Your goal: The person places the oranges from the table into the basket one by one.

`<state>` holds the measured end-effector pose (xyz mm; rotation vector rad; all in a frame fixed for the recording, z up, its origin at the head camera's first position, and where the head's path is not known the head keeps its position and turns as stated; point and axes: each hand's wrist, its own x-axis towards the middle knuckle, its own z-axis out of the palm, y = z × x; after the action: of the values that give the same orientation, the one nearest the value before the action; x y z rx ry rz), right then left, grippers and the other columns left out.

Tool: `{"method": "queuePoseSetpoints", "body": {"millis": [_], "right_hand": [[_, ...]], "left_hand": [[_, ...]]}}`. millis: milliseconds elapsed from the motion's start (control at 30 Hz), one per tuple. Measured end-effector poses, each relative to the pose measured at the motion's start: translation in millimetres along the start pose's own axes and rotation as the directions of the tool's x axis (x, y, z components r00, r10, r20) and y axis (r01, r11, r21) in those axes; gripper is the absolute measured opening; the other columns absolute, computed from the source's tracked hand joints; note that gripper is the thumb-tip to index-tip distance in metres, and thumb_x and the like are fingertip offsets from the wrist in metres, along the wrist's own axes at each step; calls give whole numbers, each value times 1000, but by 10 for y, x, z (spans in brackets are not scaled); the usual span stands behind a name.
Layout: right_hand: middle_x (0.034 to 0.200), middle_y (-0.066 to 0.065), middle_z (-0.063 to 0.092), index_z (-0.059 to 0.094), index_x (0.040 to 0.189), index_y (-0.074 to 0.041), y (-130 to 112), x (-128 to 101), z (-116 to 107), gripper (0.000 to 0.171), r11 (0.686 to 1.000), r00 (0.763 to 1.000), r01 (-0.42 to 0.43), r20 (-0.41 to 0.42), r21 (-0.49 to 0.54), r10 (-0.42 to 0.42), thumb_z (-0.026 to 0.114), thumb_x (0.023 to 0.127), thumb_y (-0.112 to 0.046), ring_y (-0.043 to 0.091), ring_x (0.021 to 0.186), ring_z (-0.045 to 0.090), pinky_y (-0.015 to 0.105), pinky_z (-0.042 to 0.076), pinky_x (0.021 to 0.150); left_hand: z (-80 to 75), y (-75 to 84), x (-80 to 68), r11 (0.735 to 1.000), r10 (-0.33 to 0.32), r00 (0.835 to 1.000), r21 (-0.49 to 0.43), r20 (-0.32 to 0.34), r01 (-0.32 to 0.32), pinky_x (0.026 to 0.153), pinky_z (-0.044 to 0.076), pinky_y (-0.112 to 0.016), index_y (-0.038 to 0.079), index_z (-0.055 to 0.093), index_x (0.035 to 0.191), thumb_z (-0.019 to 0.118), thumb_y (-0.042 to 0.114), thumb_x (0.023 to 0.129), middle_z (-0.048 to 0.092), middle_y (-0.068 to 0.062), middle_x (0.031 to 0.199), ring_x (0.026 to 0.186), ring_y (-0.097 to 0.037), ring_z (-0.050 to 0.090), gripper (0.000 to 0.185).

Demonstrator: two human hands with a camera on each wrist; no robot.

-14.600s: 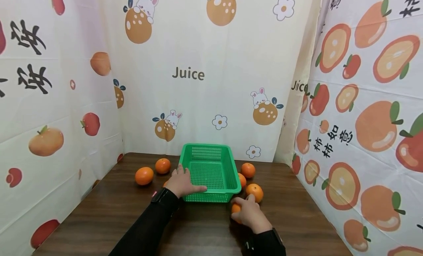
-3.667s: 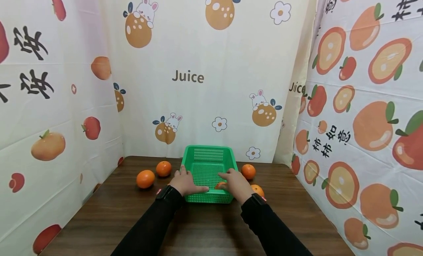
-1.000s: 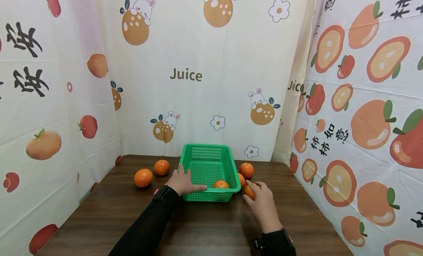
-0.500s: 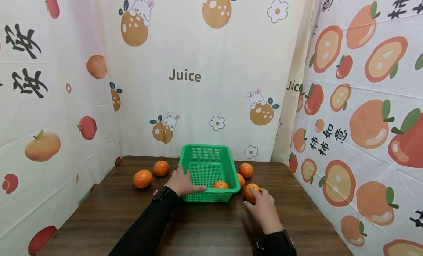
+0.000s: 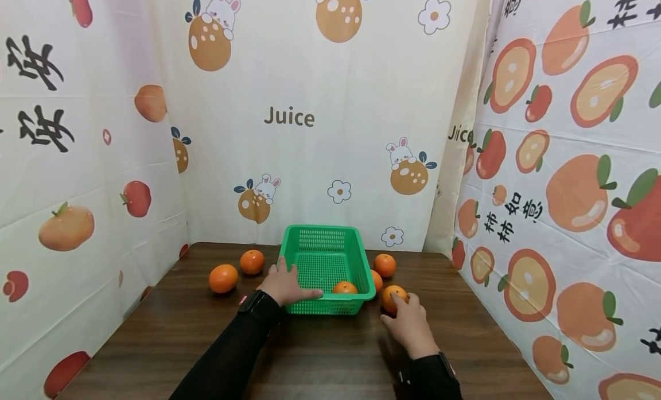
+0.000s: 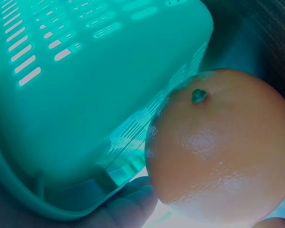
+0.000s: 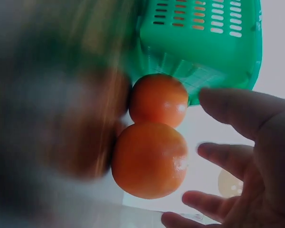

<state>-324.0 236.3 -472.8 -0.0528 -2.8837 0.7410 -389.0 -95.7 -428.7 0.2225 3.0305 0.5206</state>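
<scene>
A green mesh basket stands at the back of the table, holding one tangerine near its front wall. My left hand rests on its front left corner, thumb straight along the front rim and fingers spread on the left side. A tangerine lies right beside the basket there, almost hidden by this hand in the head view. My right hand reaches over the front right tangerine, its fingertips overlapping it. In the right wrist view, the right hand's fingers are spread, with a gap to the tangerines.
Two tangerines, one in front and one behind, lie left of the basket. Another touches its right side, with one more behind it. Printed cloth walls enclose the dark wooden table at the back and sides.
The tangerine formerly under my right hand near the front right lies in the basket. My right hand has withdrawn from the basket to the front right tangerine. My left hand has stayed at the corner.
</scene>
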Motion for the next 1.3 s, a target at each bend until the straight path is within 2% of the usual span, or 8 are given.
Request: {"method": "queuePoseSetpoints", "body": {"millis": [400, 500, 633, 733, 900, 967, 1167, 1300], "right_hand": [[153, 30, 45, 57, 150, -7, 80, 337, 74, 60, 998, 995, 67, -73, -19, -68, 78, 96, -22, 59, 126, 54, 70, 49, 103], [147, 29, 51, 60, 143, -6, 87, 456, 102, 55, 994, 986, 104, -125, -40, -108, 80, 94, -18, 58, 119, 58, 68, 50, 101], [131, 24, 57, 63, 125, -6, 99, 530, 133, 37, 994, 981, 101, -161, -44, -107, 80, 93, -15, 50, 102, 62, 63, 53, 90], [123, 22, 56, 64, 122, -5, 93, 522, 140, 33, 996, 987, 72, -144, -45, -77, 78, 94, -16, 44, 94, 61, 59, 53, 83], [129, 25, 56, 62, 138, 0, 23, 495, 143, 51, 996, 996, 60, -65, -73, -64, 74, 94, -22, 44, 99, 63, 59, 54, 87], [126, 25, 59, 61, 135, 2, -9, 478, 159, 50, 995, 997, 63, -30, -75, -66, 74, 94, -23, 44, 98, 64, 58, 55, 87], [124, 23, 61, 62, 136, -5, -56, 385, 222, 48, 991, 996, 77, 50, -108, -72, 77, 94, -22, 47, 98, 63, 58, 55, 85], [121, 21, 58, 63, 136, -10, -81, 330, 220, 53, 989, 993, 97, 81, -108, -88, 85, 89, -21, 39, 87, 62, 51, 54, 77]], "left_hand": [[59, -8, 74, 1000, -9, 1000, 2, 7, 9, 116, 40, -72, 5, 36, 165, 59, 95, 78, 13, -30, 176, 158, -57, 23, 128], [26, -5, 80, 1000, -9, 1000, 5, 1, 9, 116, 39, -72, 5, 36, 166, 59, 94, 79, 13, -30, 176, 158, -57, 22, 127], [11, 9, 72, 1000, -7, 1000, -9, 1, 7, 116, 39, -73, 4, 35, 166, 60, 94, 79, 12, -30, 176, 158, -57, 21, 128], [37, 8, 68, 1000, -8, 1000, -13, 6, 8, 116, 38, -74, 4, 35, 166, 60, 95, 77, 12, -30, 176, 158, -57, 21, 129], [56, -15, 83, 1000, -15, 1000, 10, 2, 15, 118, 37, -71, 4, 35, 166, 59, 96, 77, 12, -30, 176, 158, -57, 21, 129], [48, -17, 82, 1000, -14, 1000, 12, 0, 14, 118, 38, -71, 4, 35, 166, 58, 96, 77, 12, -30, 176, 158, -57, 21, 130], [20, -10, 51, 1000, 9, 1000, 3, 9, -9, 118, 37, -71, 3, 35, 166, 56, 98, 76, 12, -30, 176, 158, -57, 21, 132], [31, -21, 55, 1000, -3, 1000, 2, 14, 3, 119, 37, -71, 4, 34, 166, 56, 97, 77, 10, -29, 176, 159, -56, 20, 131]]}}
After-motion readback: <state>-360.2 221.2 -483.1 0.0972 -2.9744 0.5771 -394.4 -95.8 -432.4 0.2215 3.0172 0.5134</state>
